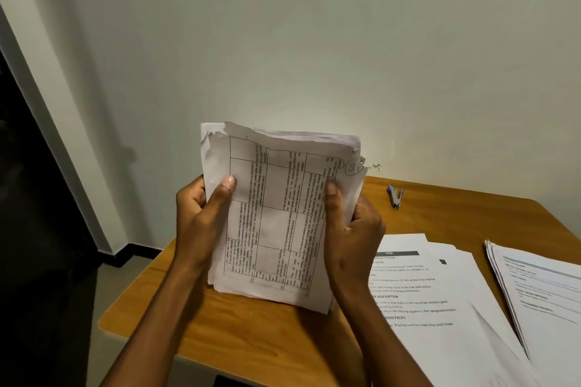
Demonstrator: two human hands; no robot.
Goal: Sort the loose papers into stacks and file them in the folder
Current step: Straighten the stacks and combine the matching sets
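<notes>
A sheaf of papers (pixel 276 214) is held upright (long axis vertical) above the tabletop (pixel 251 339). It is gripped by the left hand (pixel 201 217) at 9 o'clock and the right hand (pixel 349 223) at 3.

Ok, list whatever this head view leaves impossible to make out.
- Folder: none in the head view, perhaps beyond the frame.
- Held bundle: table print too small to read; rear sheets hidden by the front page.
- Right stack: cut by the right edge, text blurred.
- Middle sheets: left part hidden behind the right hand.
- Stapler: too small for detail.
</notes>
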